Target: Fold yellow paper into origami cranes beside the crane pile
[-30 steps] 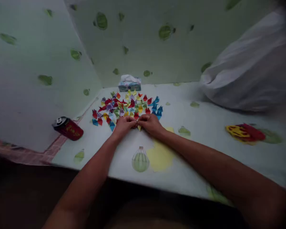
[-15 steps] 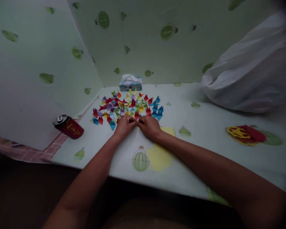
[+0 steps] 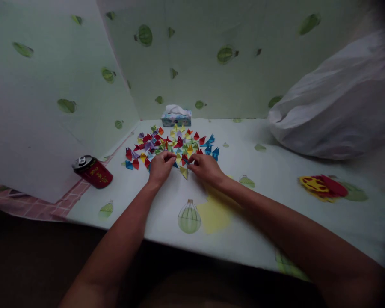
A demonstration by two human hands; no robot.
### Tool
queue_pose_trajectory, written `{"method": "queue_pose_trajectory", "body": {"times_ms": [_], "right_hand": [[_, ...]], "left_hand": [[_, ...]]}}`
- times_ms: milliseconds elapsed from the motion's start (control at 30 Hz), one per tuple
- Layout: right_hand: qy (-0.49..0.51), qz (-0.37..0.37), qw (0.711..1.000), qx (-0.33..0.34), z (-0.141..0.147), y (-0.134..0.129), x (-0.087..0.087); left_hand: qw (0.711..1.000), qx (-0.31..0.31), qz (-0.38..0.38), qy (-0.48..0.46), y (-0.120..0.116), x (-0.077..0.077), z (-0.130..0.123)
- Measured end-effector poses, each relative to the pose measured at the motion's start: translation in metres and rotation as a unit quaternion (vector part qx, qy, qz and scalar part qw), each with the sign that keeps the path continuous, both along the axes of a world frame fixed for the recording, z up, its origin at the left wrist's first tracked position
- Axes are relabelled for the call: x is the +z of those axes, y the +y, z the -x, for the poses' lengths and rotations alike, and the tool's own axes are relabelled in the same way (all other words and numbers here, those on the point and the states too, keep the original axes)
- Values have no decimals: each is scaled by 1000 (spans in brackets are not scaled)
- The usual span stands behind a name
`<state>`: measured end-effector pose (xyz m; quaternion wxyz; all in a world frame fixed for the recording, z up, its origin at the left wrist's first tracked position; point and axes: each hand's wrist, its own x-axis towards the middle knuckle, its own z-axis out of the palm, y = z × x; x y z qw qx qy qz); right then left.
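Note:
Between my hands is a small yellow paper crane (image 3: 183, 172), above or on the table in front of the pile. My right hand (image 3: 207, 168) has its fingertips closed at the crane's right edge. To the crane's left, my left hand (image 3: 160, 169) is closed with thumb and finger pressed together, a little apart from it; whatever is in that pinch is too small to make out. Many folded paper cranes (image 3: 179, 142) in red, blue, yellow, green and purple lie just beyond my hands. Yellow paper sheets (image 3: 214, 216) lie partly under my right forearm.
A dark red drink can (image 3: 93, 172) stands at the left. At the back is a tissue box (image 3: 176, 119). A large white plastic bag (image 3: 333, 107) fills the back right, with red and yellow cut-out pieces (image 3: 322, 188) in front. The table's front edge runs below my forearms.
My hands have moved apart from being pressed together, so the yellow crane between them now shows more fully. The view has tilted slightly upward.

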<state>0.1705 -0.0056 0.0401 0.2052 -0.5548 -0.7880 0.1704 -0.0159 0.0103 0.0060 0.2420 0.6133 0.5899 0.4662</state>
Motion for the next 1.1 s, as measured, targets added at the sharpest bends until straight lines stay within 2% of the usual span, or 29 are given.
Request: {"method": "queue_pose_trajectory", "body": {"times_ms": [167,267,433,567,700,800,900,1000,1100], "right_hand": [[-19,-9,1000,-14,-21,0,27],[-34,2,999,-5,-40,-9,31],[-33,3,999,-15,-70,-29,20],[17,2,999,-29,-82,-41,10],[81,-11,996,-42,-91,-47,4],[88,-15,995,-54,-99,-46,2],[71,-14,996,-59,-105,-44,3],[55,-2,997,-57,-108,-42,3],[34,23,999,-24,-109,-41,2]], "left_hand": [[999,3,11,51,-2,7,5],[992,-14,25,120,-4,13,9],[964,-61,24,257,-9,17,1],[935,-52,7,350,-17,20,-12],[908,-26,2,417,-23,37,-10],[883,-14,7,469,-27,51,-5],[853,-45,-5,520,-25,57,-4],[825,-98,-3,557,-19,54,-5],[807,-123,2,578,-15,52,-2]]}}
